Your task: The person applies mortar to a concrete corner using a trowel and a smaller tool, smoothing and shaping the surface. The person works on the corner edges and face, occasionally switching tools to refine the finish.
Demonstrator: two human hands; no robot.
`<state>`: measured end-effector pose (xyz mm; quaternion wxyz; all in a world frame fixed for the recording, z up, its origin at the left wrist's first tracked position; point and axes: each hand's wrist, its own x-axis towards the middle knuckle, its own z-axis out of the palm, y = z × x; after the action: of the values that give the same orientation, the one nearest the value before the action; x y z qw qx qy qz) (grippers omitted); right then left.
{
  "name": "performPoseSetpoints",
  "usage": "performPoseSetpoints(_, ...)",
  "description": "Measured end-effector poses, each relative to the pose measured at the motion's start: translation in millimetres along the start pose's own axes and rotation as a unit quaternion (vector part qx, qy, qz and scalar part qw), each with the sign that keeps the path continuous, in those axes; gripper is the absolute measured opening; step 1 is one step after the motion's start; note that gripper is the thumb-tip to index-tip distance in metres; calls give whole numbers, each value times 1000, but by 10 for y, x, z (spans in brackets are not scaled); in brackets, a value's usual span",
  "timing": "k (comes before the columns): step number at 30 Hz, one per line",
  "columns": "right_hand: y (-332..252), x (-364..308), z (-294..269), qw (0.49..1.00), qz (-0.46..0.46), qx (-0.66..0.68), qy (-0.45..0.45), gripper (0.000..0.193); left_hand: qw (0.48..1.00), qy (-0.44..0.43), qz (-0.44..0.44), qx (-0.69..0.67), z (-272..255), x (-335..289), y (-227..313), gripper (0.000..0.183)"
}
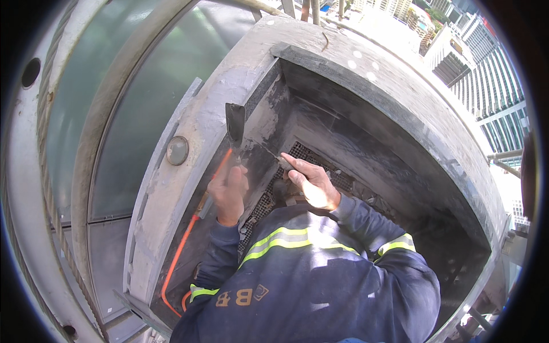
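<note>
My left hand (pixel 229 193) is slightly blurred, with its fingers closed around the handle end of a trowel. The trowel's dark grey blade (pixel 235 123) points up and away, beside the pale inner edge of the basket wall. To the right, my right hand (pixel 313 182) grips a thin tool (pixel 271 153), whose narrow metal end slants up and left toward the trowel. Its index finger lies along that tool, and the exact kind is unclear. Both hands are apart, above a dark perforated floor mat (pixel 302 152).
High above a city, a deep grey cradle-like enclosure with a thick rim (pixel 366 68) surrounds me. An orange cord (pixel 184 240) runs down beside my left arm. Rubble (pixel 374 200) lies on the floor. Steel cable (pixel 46 126) and glass panels (pixel 154 114) stand at left.
</note>
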<state>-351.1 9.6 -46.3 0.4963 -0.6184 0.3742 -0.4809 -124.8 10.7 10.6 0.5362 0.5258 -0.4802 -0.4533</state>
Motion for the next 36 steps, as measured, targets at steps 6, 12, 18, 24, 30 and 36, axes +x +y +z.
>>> performPoseSetpoints(6,320,660,-351,920,204,304,141,45,971,76,131,183,-532,265,118,34)
performPoseSetpoints(12,473,940,-427,910,165,360,124,46,893,163,192,373,-1050,491,18,44)
performPoseSetpoints(18,508,1080,-375,898,236,345,136,35,911,163,144,350,-1070,484,-160,45)
performPoseSetpoints(24,470,1233,-398,908,263,296,137,42,912,149,188,333,-999,525,-171,45)
performPoseSetpoints(30,452,1445,-466,907,318,230,150,35,923,159,140,322,-1050,509,-213,45)
performPoseSetpoints(36,421,1634,-545,920,326,172,136,20,917,159,157,330,-1053,507,-227,45)
